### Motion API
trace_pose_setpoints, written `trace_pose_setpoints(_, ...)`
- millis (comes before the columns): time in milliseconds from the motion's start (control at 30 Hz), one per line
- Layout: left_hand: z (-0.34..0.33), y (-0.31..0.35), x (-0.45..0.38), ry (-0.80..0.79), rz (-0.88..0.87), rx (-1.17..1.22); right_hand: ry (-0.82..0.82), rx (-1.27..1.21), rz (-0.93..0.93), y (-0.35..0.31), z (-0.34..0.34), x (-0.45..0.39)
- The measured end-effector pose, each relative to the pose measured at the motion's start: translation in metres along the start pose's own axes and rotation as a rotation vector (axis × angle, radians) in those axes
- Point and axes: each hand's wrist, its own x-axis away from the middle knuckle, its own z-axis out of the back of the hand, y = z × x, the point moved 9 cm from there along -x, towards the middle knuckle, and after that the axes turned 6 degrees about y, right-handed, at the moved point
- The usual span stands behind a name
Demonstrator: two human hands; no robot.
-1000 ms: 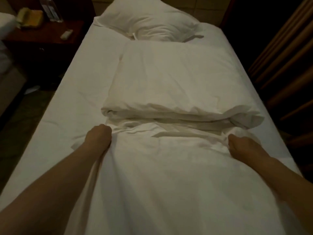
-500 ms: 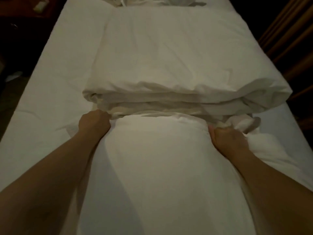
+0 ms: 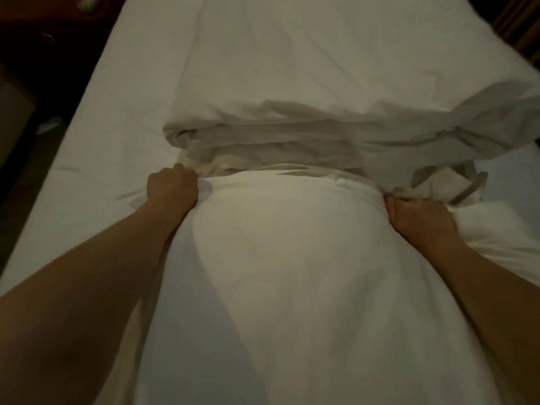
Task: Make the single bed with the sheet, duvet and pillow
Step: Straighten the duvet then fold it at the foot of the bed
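White cotton fills nearly the whole view: a thick white duvet (image 3: 292,273) lies along the middle of the single bed, its near part spread flat toward the camera and its far part folded back on itself in a layered, rumpled stack across the bed's width. The left hand (image 3: 172,190) is curled into a fist, gripping the duvet's fabric at the left end of the fold line. The right hand (image 3: 418,217) is likewise curled tight, bunching the duvet's edge at the right end, where loose corners of cloth stick up just beyond the knuckles. Both bare forearms reach in from the near corners. A smooth white fitted sheet (image 3: 96,147) covers the mattress and shows bare on the left and at the far right. Dark floor (image 3: 26,118) lies to the left of the bed.
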Motion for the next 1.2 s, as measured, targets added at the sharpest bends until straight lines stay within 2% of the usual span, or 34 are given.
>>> trace_pose_setpoints(67, 0.019, -0.018, 0.013, 0.051, -0.042, -0.099, -0.166, 0.076, 0.002, -0.007, 0.009, 0.005)
trace_pose_setpoints(100, 0.031, -0.025, 0.023, 0.073, -0.065, -0.147, -0.196, 0.094, -0.056, -0.004, 0.018, 0.006)
trace_pose_setpoints(133, 0.041, -0.028, 0.031, 0.079, -0.083, -0.168, -0.135, 0.058, -0.097, -0.002, 0.035, 0.006)
trace_pose_setpoints(200, 0.063, -0.028, 0.044, 0.084, -0.113, -0.125, -0.125, 0.045, -0.150, -0.008, 0.060, 0.011)
trace_pose_setpoints(300, 0.094, -0.020, 0.069, 0.170, -0.108, 0.010, 0.108, -0.011, -0.266, -0.018, 0.116, 0.021)
trace_pose_setpoints(333, 0.099, -0.023, 0.081, 0.174, -0.084, 0.053, 0.112, -0.047, -0.270, -0.028, 0.126, 0.031)
trace_pose_setpoints(467, 0.078, -0.056, 0.142, 0.050, 0.064, 0.107, 0.187, -0.286, -0.132, -0.098, 0.160, 0.104)
trace_pose_setpoints(533, 0.066, -0.055, 0.171, 0.028, 0.086, 0.114, 0.084, -0.308, -0.124, -0.124, 0.158, 0.126)
trace_pose_setpoints(667, 0.102, -0.006, 0.216, 0.179, 0.052, 0.388, 0.093, -0.359, -0.080, -0.170, 0.195, 0.132)
trace_pose_setpoints(733, 0.110, 0.033, 0.240, 0.066, -0.046, 0.483, 0.129, -0.360, 0.045, -0.196, 0.211, 0.144)
trace_pose_setpoints(800, 0.094, 0.058, 0.263, -0.053, -0.185, 0.412, 0.003, -0.278, 0.131, -0.187, 0.190, 0.164)
trace_pose_setpoints(833, 0.076, 0.051, 0.266, -0.103, -0.207, 0.357, -0.098, -0.211, 0.104, -0.160, 0.168, 0.172)
trace_pose_setpoints(900, 0.034, 0.007, 0.265, -0.202, -0.110, 0.291, -0.244, -0.086, -0.007, -0.086, 0.120, 0.199)
trace_pose_setpoints(1000, 0.014, -0.054, 0.254, -0.303, 0.039, 0.184, -0.335, 0.029, -0.138, -0.013, 0.104, 0.216)
trace_pose_setpoints(1067, 0.031, -0.049, 0.263, -0.255, 0.022, 0.152, -0.347, 0.054, -0.196, -0.020, 0.116, 0.212)
trace_pose_setpoints(1133, 0.050, -0.016, 0.278, -0.217, -0.007, 0.258, -0.349, -0.044, -0.221, -0.056, 0.135, 0.202)
trace_pose_setpoints(1200, 0.068, 0.027, 0.295, -0.212, -0.068, 0.372, -0.326, -0.135, -0.136, -0.111, 0.159, 0.195)
